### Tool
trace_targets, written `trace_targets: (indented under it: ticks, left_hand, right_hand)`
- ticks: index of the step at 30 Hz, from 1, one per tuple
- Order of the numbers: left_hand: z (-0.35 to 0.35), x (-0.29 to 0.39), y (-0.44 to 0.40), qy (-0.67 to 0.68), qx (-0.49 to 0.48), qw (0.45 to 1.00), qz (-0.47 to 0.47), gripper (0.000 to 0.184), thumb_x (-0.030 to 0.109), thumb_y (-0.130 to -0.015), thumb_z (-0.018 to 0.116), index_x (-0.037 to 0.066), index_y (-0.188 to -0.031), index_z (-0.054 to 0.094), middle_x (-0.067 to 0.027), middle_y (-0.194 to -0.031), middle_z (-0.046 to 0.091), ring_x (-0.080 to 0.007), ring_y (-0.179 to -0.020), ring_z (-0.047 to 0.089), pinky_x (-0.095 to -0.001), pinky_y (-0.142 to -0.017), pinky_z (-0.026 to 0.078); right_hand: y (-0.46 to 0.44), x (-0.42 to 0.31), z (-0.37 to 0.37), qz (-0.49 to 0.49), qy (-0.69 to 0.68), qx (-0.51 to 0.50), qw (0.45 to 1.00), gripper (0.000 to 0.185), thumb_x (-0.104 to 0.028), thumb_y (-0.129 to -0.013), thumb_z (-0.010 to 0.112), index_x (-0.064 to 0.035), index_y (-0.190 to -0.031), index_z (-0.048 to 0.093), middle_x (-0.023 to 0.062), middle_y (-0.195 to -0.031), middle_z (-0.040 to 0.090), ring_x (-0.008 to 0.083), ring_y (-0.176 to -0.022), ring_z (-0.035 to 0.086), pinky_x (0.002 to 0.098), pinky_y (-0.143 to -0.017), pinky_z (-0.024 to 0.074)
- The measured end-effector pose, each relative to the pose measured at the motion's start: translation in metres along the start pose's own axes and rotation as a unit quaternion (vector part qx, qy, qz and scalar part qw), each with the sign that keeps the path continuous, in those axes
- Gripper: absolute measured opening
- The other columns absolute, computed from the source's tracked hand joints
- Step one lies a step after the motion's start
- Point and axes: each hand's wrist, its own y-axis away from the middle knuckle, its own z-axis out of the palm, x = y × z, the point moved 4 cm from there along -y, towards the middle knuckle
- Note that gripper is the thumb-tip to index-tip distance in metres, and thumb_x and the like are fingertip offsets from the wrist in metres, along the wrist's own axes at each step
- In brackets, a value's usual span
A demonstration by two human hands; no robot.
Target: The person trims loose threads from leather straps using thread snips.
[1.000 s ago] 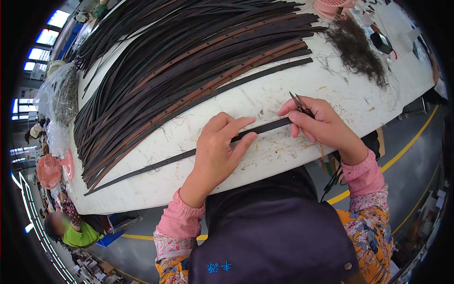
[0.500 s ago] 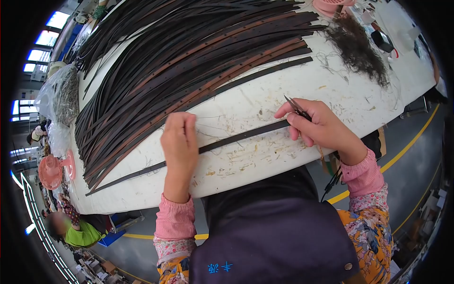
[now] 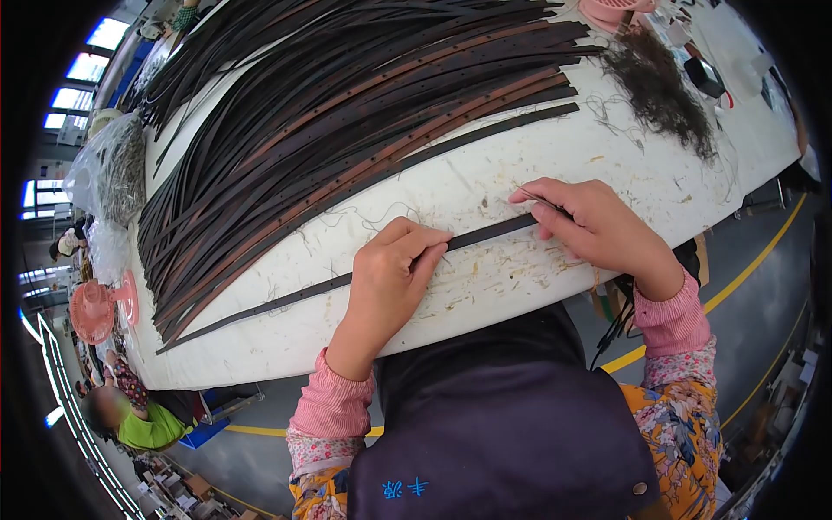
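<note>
A long narrow black leather strip [image 3: 490,232] lies across the white table in front of me. My left hand [image 3: 387,273] is closed in a pinch at the strip, thumb and forefinger meeting on it near its middle right. Closed around small dark thread snips [image 3: 548,204], my right hand [image 3: 598,227] is at the strip's right end, which it partly hides. The snips' tips point left, just above the strip; the fingers cover most of them. Behind my hands, many black and brown strips [image 3: 347,143] lie in a large fanned bundle, some with a row of holes.
Thread scraps and brownish bits litter the white table [image 3: 511,277]. A heap of dark threads [image 3: 663,95] lies at the back right, by a pink basket [image 3: 611,10]. At left are a pink fan [image 3: 95,312], a plastic bag [image 3: 117,173] and a person in green [image 3: 152,425].
My left hand has moved right along the strip and its fingertips have come down onto it. In my right hand the snips have tilted flatter, closer to the strip.
</note>
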Motion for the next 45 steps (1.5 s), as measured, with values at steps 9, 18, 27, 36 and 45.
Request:
trace_targets:
  ticks: [9, 18, 27, 36, 45]
  left_hand:
    - [0.001, 0.009, 0.0, -0.121, -0.014, 0.99, 0.064, 0.009, 0.0, -0.09, 0.076, 0.002, -0.098, 0.076, -0.0109, -0.091, 0.07, -0.0268, -0.073, 0.071, -0.0342, -0.066, 0.056]
    - [0.01, 0.003, 0.0, -0.16, -0.008, 0.983, 0.084, 0.014, -0.001, -0.088, 0.074, 0.003, -0.096, 0.063, -0.0092, -0.087, 0.064, -0.0274, -0.072, 0.068, -0.0374, -0.064, 0.054]
    - [0.015, 0.0, 0.0, -0.191, 0.0, 0.979, 0.072, 0.016, 0.0, -0.085, 0.074, 0.005, -0.094, 0.061, -0.0078, -0.085, 0.063, -0.0265, -0.071, 0.067, -0.0382, -0.065, 0.052]
    - [0.016, 0.0, -0.001, -0.188, 0.002, 0.979, 0.072, 0.016, 0.001, -0.085, 0.075, 0.005, -0.092, 0.061, -0.0074, -0.084, 0.063, -0.0257, -0.071, 0.067, -0.0373, -0.065, 0.052]
    - [-0.011, -0.011, 0.006, -0.209, 0.029, 0.977, 0.026, 0.012, 0.003, -0.089, 0.072, 0.004, -0.096, 0.062, -0.0101, -0.086, 0.064, -0.0277, -0.072, 0.068, -0.0388, -0.065, 0.054]
  right_hand:
    - [0.009, -0.008, 0.017, -0.13, 0.181, 0.14, 0.965, 0.033, -0.028, -0.098, 0.072, -0.0067, -0.123, 0.066, 0.0134, -0.093, 0.073, 0.034, -0.081, 0.072, 0.0436, -0.07, 0.0555]
    - [0.008, -0.012, 0.057, -0.214, 0.3, 0.161, 0.916, 0.029, -0.029, -0.091, 0.08, -0.0108, -0.112, 0.075, 0.0033, -0.076, 0.062, 0.0235, -0.064, 0.065, 0.0366, -0.058, 0.0504]
    - [0.0, -0.011, 0.063, -0.245, 0.301, 0.159, 0.908, 0.026, -0.029, -0.091, 0.079, -0.0119, -0.111, 0.075, 0.0018, -0.072, 0.059, 0.0227, -0.059, 0.062, 0.0367, -0.057, 0.0492]
    - [0.0, -0.016, 0.068, -0.253, 0.317, 0.158, 0.9, 0.022, -0.025, -0.09, 0.079, -0.0115, -0.107, 0.074, 0.0018, -0.072, 0.059, 0.0228, -0.059, 0.061, 0.0369, -0.056, 0.049]
    - [0.002, -0.016, 0.066, -0.244, 0.313, 0.165, 0.903, 0.021, -0.022, -0.091, 0.079, -0.0089, -0.105, 0.073, 0.0026, -0.07, 0.06, 0.0233, -0.06, 0.062, 0.0373, -0.057, 0.0497]
